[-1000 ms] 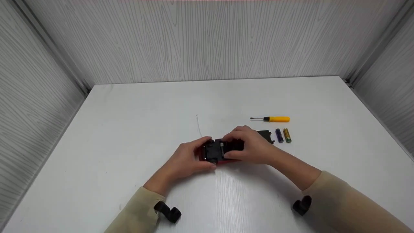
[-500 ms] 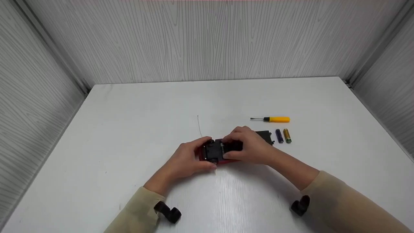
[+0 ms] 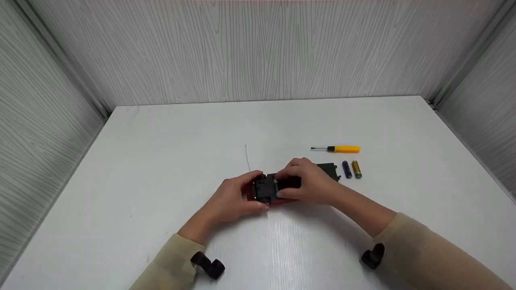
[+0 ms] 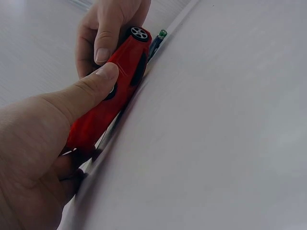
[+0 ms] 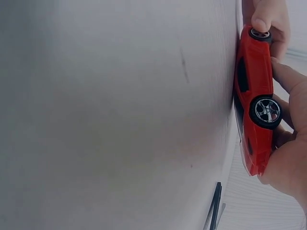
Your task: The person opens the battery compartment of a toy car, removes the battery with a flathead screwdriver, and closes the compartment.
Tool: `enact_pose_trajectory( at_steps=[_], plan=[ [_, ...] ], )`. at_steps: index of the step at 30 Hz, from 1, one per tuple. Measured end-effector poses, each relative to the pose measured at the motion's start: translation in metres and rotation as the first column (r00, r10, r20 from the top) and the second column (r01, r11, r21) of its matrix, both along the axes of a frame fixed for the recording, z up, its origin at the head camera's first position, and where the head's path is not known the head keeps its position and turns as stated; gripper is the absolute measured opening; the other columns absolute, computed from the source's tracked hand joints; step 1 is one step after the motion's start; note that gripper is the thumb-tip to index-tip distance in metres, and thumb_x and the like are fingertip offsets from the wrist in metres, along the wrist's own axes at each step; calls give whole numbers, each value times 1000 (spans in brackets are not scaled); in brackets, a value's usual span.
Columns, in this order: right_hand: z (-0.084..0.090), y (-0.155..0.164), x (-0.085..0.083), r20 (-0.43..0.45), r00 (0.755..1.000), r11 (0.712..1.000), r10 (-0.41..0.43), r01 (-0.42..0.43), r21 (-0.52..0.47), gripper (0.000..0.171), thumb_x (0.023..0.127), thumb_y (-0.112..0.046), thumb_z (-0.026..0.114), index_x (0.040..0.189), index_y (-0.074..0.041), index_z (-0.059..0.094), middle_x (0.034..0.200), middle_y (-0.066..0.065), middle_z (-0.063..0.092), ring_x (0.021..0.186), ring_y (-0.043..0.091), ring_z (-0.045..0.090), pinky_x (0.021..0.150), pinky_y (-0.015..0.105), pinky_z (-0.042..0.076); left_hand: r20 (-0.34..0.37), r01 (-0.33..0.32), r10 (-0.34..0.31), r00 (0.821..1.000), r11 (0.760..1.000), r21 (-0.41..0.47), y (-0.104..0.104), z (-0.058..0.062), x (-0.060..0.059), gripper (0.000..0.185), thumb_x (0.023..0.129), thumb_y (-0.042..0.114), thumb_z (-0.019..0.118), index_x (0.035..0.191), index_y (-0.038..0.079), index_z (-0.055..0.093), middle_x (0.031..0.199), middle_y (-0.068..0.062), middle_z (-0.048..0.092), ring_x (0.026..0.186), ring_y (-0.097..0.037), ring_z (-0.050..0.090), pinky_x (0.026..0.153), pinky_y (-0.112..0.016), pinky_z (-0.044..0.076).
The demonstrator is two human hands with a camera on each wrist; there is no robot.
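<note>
On the white table [image 3: 161, 161], upturned red plastic toy car [image 3: 269, 189] gripped by left hand [image 3: 231, 199] and right hand [image 3: 310, 185], fingers curled around it.

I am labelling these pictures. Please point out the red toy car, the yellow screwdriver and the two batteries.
red toy car [image 4: 125, 62]: left wrist view, red body.
yellow screwdriver [image 3: 345, 149]: head view, handle.
two batteries [image 3: 351, 169]: head view, where they meet.

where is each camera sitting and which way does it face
Head: above, looking forward and down at the table; both hands, left hand and right hand, and sleeves show, gripping the red toy car.
Left wrist: low beside the left hand, looking along the car.
Right wrist: low by the right hand, facing the car's side.
All three views share the car.
</note>
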State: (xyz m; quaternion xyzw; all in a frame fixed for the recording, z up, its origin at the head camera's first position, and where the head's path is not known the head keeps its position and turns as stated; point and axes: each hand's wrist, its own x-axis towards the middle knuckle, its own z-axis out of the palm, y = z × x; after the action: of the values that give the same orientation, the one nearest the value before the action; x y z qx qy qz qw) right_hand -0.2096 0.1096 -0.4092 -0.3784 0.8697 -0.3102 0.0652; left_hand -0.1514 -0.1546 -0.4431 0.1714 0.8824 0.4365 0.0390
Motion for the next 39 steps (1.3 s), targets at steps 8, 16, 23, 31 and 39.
enact_pose_trajectory(
  at_steps=[8, 16, 23, 31, 39],
  plan=[
    [-2, 0, 1, 27, 1000, 1000, -8, 8, 7, 34, 94, -31, 84, 125, -18, 79, 117, 0, 67, 112, 22, 57, 98, 46, 50, 8, -5, 5, 1000, 1000, -5, -1, -2, 2, 89, 81, 39, 95, 156, 15, 54, 145, -4, 64, 130, -19, 58, 114, -45, 42],
    [-1, 1, -1, 42, 999, 1000, 7, -7, -9, 27, 102, -32, 74, 125, -19, 79, 116, 0, 67, 110, 20, 58, 96, 43, 50, 20, -13, 13, 1000, 1000, -14, -1, 0, 1, 89, 81, 39, 95, 157, 17, 54, 147, -2, 62, 133, -17, 56, 115, -43, 40],
    [-1, 3, -1, 26, 999, 1000, 27, -27, -15, 25, 103, -31, 72, 123, -19, 80, 115, -1, 66, 110, 20, 58, 95, 43, 50, 19, -11, 12, 1000, 1000, -18, 0, -1, 0, 89, 81, 39, 94, 157, 17, 53, 147, -3, 62, 133, -17, 57, 116, -43, 40],
    [-1, 4, -1, 28, 999, 999, 36, -36, -11, 22, 98, -32, 78, 117, -23, 82, 112, -4, 66, 108, 19, 56, 92, 42, 50, 7, -2, 2, 1000, 1000, -7, 0, -1, 0, 90, 80, 41, 95, 157, 16, 54, 147, -1, 62, 132, -15, 57, 115, -41, 41],
    [0, 5, -1, 38, 999, 999, 33, -33, -2, 27, 91, -35, 86, 116, -26, 80, 115, -5, 66, 111, 20, 55, 94, 44, 49, -1, -1, 1, 1000, 1000, -6, -1, -2, -1, 90, 80, 41, 95, 156, 16, 54, 145, 1, 63, 129, -15, 58, 114, -41, 41]
  ],
)
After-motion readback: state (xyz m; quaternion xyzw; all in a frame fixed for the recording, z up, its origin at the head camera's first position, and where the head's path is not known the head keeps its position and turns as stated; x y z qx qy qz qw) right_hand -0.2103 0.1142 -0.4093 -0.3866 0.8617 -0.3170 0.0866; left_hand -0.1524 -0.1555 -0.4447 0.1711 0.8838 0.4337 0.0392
